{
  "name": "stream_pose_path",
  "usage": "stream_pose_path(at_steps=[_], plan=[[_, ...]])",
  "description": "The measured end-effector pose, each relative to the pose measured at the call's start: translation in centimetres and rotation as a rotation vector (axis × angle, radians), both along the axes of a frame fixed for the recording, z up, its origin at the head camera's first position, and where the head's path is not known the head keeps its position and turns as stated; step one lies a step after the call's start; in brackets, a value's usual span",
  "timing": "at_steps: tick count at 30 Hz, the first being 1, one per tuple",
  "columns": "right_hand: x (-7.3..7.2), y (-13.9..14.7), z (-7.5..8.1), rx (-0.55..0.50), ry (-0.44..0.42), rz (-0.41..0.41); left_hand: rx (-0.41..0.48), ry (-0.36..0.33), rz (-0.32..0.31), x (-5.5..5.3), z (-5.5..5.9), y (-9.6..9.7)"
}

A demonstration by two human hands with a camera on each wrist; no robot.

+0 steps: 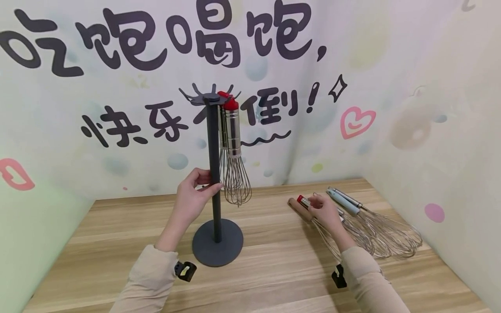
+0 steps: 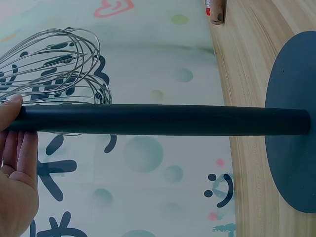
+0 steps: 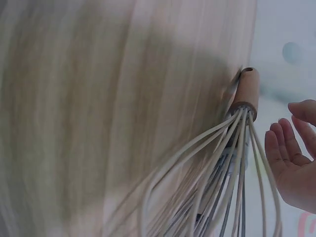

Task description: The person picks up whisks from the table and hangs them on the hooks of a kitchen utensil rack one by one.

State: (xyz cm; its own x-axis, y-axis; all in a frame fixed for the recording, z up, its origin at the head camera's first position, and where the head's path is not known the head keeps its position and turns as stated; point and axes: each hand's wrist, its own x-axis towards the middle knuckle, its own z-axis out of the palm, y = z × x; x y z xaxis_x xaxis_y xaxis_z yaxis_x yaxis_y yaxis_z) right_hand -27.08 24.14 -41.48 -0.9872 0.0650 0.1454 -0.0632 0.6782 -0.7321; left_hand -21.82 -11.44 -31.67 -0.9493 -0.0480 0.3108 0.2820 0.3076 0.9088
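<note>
My left hand (image 1: 192,195) holds the pole of a dark grey stand (image 1: 212,143), thumb in front and fingers behind, as the left wrist view shows too. Two red-tipped metal whisks (image 1: 233,130) hang from hooks on the stand's right side. At the right, my right hand (image 1: 326,213) hovers over a group of whisks on the table, close to a red-ended handle (image 1: 300,198). In the right wrist view its fingers (image 3: 291,143) are loosely bent, with a gap to the thumb and nothing between. Beside it lies a whisk with a brown wooden handle (image 3: 247,94).
A light blue whisk handle (image 1: 344,202) and a metal one lie farther right, their wires overlapping near the right wall. The stand's round base (image 1: 203,252) sits on the wooden table (image 1: 266,278). A printed wall (image 1: 266,169) rises behind.
</note>
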Motion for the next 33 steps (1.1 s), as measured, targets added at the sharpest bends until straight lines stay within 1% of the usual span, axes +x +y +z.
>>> stream_pose_path(at_steps=[4,6,18,21,28,33], plan=[[-0.2,0.3,-0.5,0.025,0.017,-0.006,0.003,-0.002,0.003,0.0,0.0,0.0],[-0.3,0.4,-0.6,0.025,0.013,-0.010,0.004,-0.002,0.005,0.1,0.0,0.0],[-0.2,0.8,-1.4,0.040,-0.069,-0.010,0.002,-0.003,-0.004,0.0,-0.1,0.0],[-0.3,0.9,-1.6,0.042,-0.072,-0.005,0.002,0.003,-0.004,0.0,-0.1,0.0],[-0.5,0.9,-1.8,0.075,-0.080,0.002,-0.001,-0.012,0.006,0.0,-0.1,0.1],[-0.6,0.8,-1.8,0.061,-0.090,0.007,-0.004,-0.010,0.010,0.0,0.0,0.0]])
